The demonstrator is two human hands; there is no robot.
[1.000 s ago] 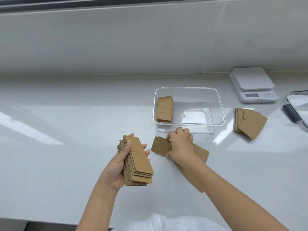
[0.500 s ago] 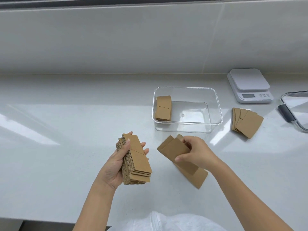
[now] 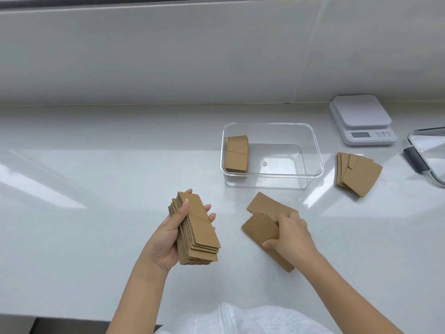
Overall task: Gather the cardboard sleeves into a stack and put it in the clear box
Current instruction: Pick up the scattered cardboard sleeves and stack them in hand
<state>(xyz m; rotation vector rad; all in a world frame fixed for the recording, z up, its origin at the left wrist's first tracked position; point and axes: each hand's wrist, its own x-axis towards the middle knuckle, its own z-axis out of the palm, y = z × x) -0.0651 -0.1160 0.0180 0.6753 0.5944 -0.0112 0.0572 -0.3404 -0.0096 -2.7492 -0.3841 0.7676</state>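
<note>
**Q:** Where are you in the job?

**Me:** Mid-gathering. My left hand (image 3: 168,239) is clamped around the stack of cardboard sleeves (image 3: 196,230), thumb on the top face and fingers wrapped round the far edge, held just off the counter (image 3: 84,237) on the near-left side of the clear box (image 3: 272,179). My right hand (image 3: 289,233) is closed on a few loose sleeves (image 3: 261,229), thumb and fingertips pinching their right end. They sit in front of the box, lying over one more flat sleeve (image 3: 267,204) that rests on the counter.

**Q:** Anything in the box yet?

**Me:** Yes, one short stack in the box (image 3: 237,153), pushed against its left wall. The rest of the floor is bare.

**Q:** And what's left outside?

**Me:** A fanned pile (image 3: 358,174) on the right of the box, near the white scale (image 3: 361,119). Nobody's touching it.

**Q:** So what comes next?

**Me:** I'd judge the pinched sleeves need to go onto the held stack, edges squared, since the lower layers already stick out unevenly. Then the flat one underneath, then the fanned pile. The stack is getting thick for one hand, so the grip could slip and the layers splay. It should fit beside the stack already in the box.
</note>
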